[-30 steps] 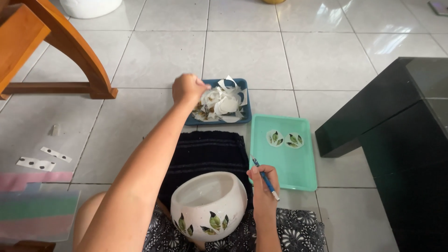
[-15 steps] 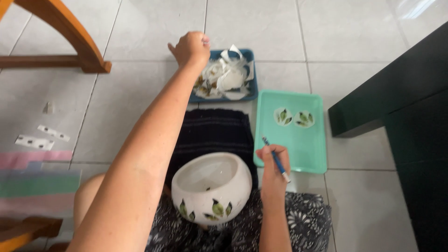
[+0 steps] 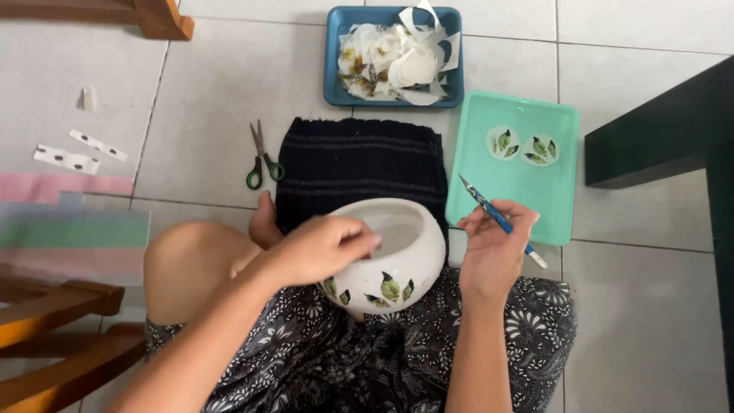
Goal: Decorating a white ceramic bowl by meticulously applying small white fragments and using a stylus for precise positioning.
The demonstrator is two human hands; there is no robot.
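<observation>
A round white bowl-shaped pot (image 3: 397, 260) with green leaf cutouts on its side rests on my lap. My left hand (image 3: 321, 248) lies over its near rim with the fingers curled together; whether anything is pinched in them I cannot make out. My right hand (image 3: 493, 248) hovers to the right of the pot and grips a blue-handled craft knife (image 3: 497, 218), blade pointing up and left. Beyond it lies a mint-green tray (image 3: 512, 191) with two leaf cutouts (image 3: 520, 145).
A blue tray (image 3: 336, 84) full of white paper scraps sits at the top. A dark striped cloth (image 3: 355, 164) lies in front of my knees, green-handled scissors (image 3: 260, 157) to its left. Coloured sheets and paper strips lie far left; a black table stands right.
My left hand has come back from the blue scrap tray to the pot's rim. The view has tilted down, bringing the scissors into sight. The right hand still holds the knife.
</observation>
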